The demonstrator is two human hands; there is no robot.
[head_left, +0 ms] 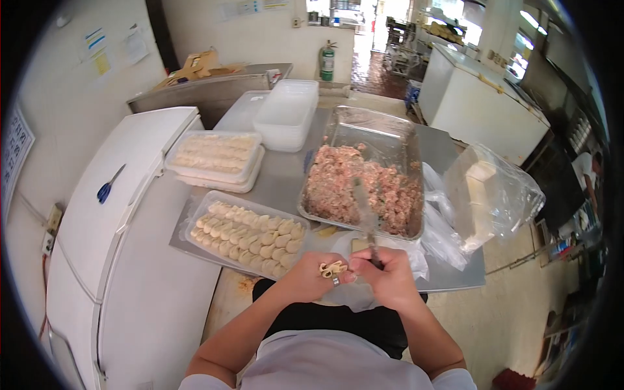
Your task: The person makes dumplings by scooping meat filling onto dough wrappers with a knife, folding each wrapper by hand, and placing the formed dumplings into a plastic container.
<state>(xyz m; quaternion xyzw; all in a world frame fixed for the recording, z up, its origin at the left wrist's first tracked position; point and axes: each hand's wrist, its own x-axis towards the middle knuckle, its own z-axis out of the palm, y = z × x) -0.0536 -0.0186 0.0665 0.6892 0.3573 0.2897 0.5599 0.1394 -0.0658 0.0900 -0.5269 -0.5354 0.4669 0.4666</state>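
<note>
My left hand [308, 278] is closed around a pleated dumpling [333, 268], its folded wrapper edge showing on top. Beside it, my right hand [392, 279] grips the handle of a flat metal filling spatula [365, 211], whose blade points away from me over the meat. The right fingertips reach to the dumpling's side. Just beyond stands a deep metal tray [416, 140] of pink ground meat filling [331, 185]. To the left, a plastic container [190, 227] holds rows of shaped dumplings [250, 234]. Part of a wrapper stack [359, 245] shows behind my right hand.
Filled, stacked containers [214, 156] and nested plastic boxes [286, 114] occupy the table's left back. A plastic bag with wrapper stacks [481, 185] lies on the right. Blue-handled scissors [107, 188] rest on the white freezer [140, 153]. Another chest freezer [478, 97] stands behind.
</note>
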